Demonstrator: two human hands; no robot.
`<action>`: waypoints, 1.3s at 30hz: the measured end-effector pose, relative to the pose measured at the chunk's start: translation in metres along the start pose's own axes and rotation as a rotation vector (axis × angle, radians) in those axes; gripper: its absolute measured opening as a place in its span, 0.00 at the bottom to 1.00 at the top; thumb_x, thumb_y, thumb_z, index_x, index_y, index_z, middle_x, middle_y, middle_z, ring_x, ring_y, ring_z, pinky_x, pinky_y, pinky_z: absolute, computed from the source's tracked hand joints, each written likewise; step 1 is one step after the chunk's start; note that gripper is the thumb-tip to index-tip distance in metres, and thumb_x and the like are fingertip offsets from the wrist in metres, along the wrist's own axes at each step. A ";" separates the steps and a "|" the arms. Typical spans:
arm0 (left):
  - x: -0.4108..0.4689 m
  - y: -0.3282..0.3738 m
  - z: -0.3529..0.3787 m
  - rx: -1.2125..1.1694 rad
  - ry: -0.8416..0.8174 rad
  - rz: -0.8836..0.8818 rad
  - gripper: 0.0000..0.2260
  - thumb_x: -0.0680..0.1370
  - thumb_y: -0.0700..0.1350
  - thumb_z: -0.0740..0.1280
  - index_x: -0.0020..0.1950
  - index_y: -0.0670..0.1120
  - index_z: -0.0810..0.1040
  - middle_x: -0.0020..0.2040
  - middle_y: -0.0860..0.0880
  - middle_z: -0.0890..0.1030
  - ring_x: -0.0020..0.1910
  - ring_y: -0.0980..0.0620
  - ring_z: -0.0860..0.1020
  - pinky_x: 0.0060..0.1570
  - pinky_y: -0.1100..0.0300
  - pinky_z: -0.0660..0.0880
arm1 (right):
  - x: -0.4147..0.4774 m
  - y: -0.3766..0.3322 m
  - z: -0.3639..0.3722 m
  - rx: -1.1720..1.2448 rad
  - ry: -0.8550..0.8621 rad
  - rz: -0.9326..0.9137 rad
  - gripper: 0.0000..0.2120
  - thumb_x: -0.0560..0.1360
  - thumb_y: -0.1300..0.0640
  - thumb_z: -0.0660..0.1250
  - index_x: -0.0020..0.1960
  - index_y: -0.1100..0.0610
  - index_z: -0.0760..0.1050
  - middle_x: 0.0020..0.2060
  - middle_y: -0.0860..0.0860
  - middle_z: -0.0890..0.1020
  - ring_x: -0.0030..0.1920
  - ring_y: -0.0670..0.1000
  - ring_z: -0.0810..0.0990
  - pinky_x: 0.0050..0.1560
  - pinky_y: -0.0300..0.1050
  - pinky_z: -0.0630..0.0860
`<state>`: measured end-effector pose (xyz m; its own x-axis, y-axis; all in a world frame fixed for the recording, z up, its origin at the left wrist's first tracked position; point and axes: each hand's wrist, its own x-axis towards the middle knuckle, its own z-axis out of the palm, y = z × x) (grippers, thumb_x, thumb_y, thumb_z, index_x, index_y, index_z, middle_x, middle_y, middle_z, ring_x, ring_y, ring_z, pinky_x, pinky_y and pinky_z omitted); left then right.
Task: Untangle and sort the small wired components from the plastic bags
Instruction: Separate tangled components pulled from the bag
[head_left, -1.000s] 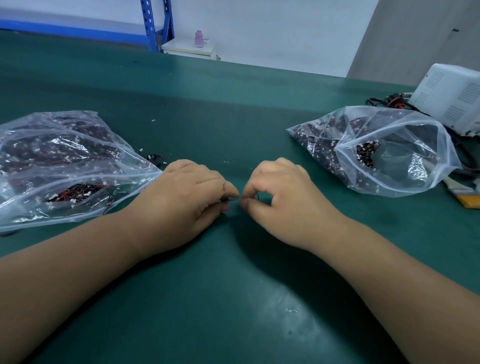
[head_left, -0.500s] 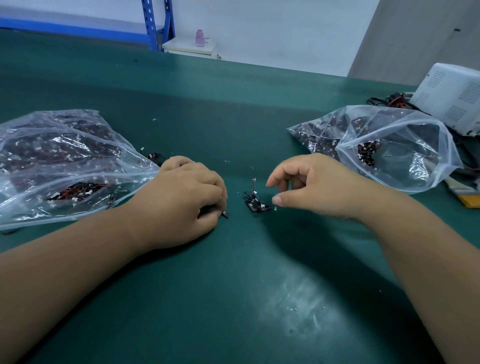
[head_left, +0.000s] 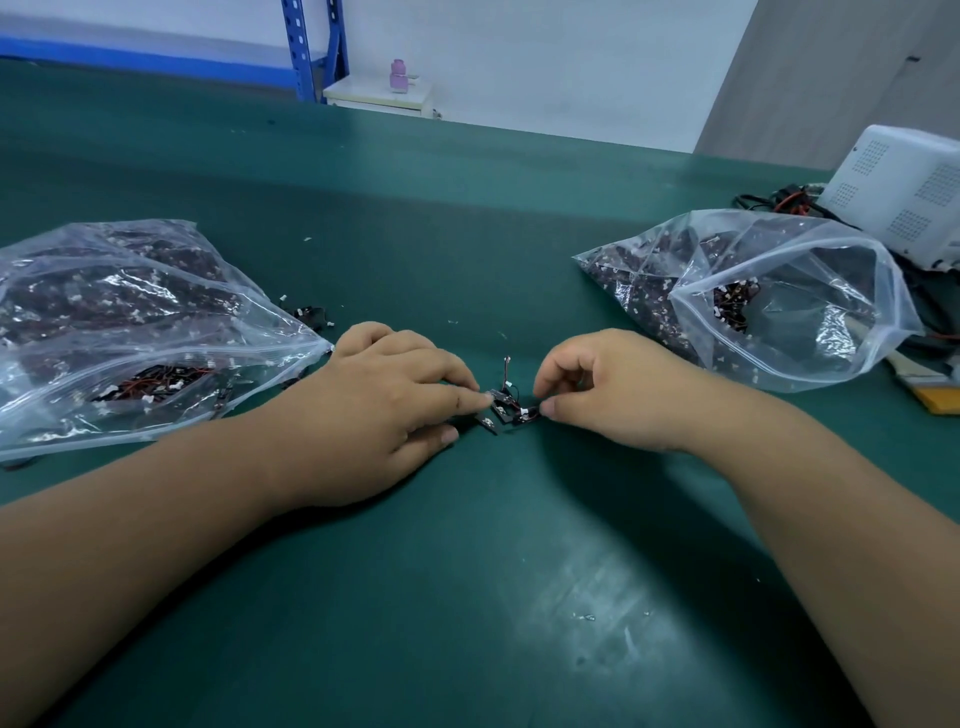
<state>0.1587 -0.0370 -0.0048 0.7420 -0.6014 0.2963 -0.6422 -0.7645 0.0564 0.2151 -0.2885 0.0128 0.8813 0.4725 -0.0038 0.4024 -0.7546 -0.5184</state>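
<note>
Two forearms cross the near part of the green counter (head_left: 467, 597) from the lower corners. What do the hands meet on at centre frame? (Student)

A small cluster of wired components (head_left: 506, 408), lying on the counter between them. The left hand (head_left: 384, 410) has its forefinger stretched out, with the tip pressing the cluster's left edge; its grip holds nothing that shows. The right hand (head_left: 618, 395) curls thumb and forefinger about the right edge, with the thumb touching. Whether that grip has closed cannot be told. (Tutor)

How would the cluster handle? (Student)

Probably very light, with thin, limp leads that snag on one another, and stiff little boards and plugs. It is judged best taken by a board or a white plug, with one piece pinned flat while another is drawn off gently. Tugging a lead risks tearing it. (Tutor)

And beyond the hands? (Student)

At mid-left lies the left bag (head_left: 130, 332), slumped flat. At mid-right is the right bag (head_left: 779, 291), its mouth gaping. Both are well stocked with components, so much sorting appears to remain. Farther right stands a white device (head_left: 904, 192), and at the top a blue shelf post (head_left: 306, 47). (Tutor)
</note>
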 end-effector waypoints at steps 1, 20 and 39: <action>0.000 0.000 0.000 0.003 0.026 -0.024 0.15 0.78 0.54 0.62 0.64 0.58 0.78 0.59 0.60 0.77 0.59 0.54 0.74 0.64 0.48 0.64 | 0.000 0.000 0.001 -0.019 -0.007 -0.001 0.06 0.73 0.56 0.74 0.39 0.47 0.80 0.31 0.36 0.79 0.29 0.37 0.74 0.31 0.29 0.68; 0.004 -0.008 0.001 0.053 0.029 -0.323 0.16 0.77 0.60 0.54 0.50 0.57 0.79 0.49 0.60 0.78 0.52 0.55 0.75 0.59 0.53 0.67 | -0.007 -0.022 -0.005 0.056 0.178 -0.115 0.09 0.75 0.59 0.70 0.40 0.46 0.80 0.34 0.34 0.78 0.31 0.38 0.73 0.34 0.29 0.69; 0.001 -0.032 -0.002 0.016 0.005 -0.317 0.04 0.77 0.52 0.63 0.48 0.55 0.76 0.45 0.58 0.74 0.49 0.51 0.74 0.55 0.50 0.73 | 0.005 0.010 0.011 0.098 0.224 0.046 0.18 0.74 0.65 0.66 0.41 0.40 0.77 0.41 0.39 0.82 0.38 0.41 0.78 0.39 0.32 0.74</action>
<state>0.1793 -0.0131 -0.0048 0.9037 -0.3317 0.2707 -0.3760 -0.9173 0.1313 0.2212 -0.2886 -0.0014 0.9357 0.3173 0.1545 0.3437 -0.7202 -0.6026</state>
